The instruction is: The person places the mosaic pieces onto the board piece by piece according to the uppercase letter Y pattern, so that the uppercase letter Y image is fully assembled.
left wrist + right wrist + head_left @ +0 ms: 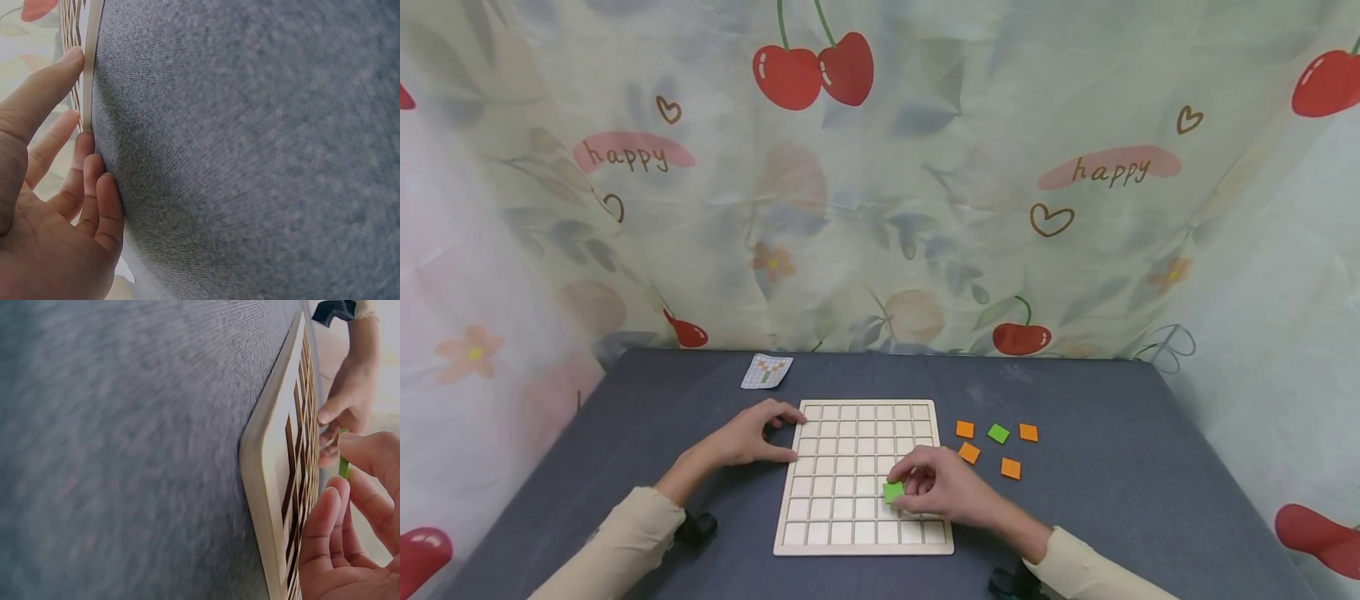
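A pale wooden board point(844, 486) with a grid of square recesses lies on the dark table. My right hand point(943, 486) pinches a green square tile point(892, 492) between thumb and fingers, over the board's lower right part. In the right wrist view the green tile point(344, 456) stands on edge between the fingertips, above the grid. My left hand point(752, 435) rests at the board's left edge, fingers spread and touching the rim point(91, 69). To the right of the board lie several orange tiles point(1011, 468) and another green tile point(998, 433).
A small card point(767, 372) with a coloured grid pattern lies beyond the board's upper left corner. The dark cloth-covered table point(1112, 467) ends at a printed curtain point(925, 192) at the back, with more curtain on both sides.
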`<state>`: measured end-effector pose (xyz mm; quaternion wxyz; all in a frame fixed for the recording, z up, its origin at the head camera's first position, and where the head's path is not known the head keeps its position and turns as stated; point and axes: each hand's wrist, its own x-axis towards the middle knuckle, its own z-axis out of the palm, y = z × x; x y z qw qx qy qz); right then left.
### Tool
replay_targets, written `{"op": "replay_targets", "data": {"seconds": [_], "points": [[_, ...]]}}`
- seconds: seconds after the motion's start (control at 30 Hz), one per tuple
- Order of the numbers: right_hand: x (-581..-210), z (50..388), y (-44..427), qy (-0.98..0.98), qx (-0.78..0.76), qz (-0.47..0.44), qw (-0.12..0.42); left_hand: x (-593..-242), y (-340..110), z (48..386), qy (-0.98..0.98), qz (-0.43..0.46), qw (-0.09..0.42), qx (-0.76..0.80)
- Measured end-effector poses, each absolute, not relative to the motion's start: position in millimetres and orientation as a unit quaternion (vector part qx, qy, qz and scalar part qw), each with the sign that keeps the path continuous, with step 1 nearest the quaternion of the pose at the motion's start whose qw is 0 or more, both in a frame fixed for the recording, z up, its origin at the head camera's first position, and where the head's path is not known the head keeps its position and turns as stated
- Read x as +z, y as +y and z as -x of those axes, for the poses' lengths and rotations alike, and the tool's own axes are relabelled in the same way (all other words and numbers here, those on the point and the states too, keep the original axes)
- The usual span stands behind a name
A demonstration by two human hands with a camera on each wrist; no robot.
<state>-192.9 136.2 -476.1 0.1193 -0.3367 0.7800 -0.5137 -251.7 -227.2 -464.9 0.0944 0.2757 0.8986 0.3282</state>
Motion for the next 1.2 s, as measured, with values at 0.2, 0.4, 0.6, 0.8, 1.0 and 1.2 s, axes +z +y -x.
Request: {"op": "replay_targets", "data": {"seconds": [0.2, 0.4, 0.6, 0.8, 1.0, 1.2], "points": [[-477, 193, 127, 0.774, -0.516, 0.35, 0.114, -465, -228, 251, 0.895, -0.279, 0.096, 0.334], [-476, 191, 118, 0.777, -0.514, 0.338, 0.134, -464, -227, 251, 0.896, -0.279, 0.095, 0.333], [-476, 190, 111, 0.784, -0.508, 0.33, 0.138, -463, -227, 251, 0.899, -0.274, 0.097, 0.329], [-473, 190, 106, 0.794, -0.493, 0.326, 0.142, -464, -228, 252, 0.897, -0.279, 0.093, 0.331], [-472, 189, 101, 0.806, -0.477, 0.318, 0.149, -466, -230, 251, 0.894, -0.286, 0.089, 0.332], [-470, 188, 98, 0.815, -0.461, 0.315, 0.155, -464, -228, 250, 0.892, -0.291, 0.086, 0.334]]}}
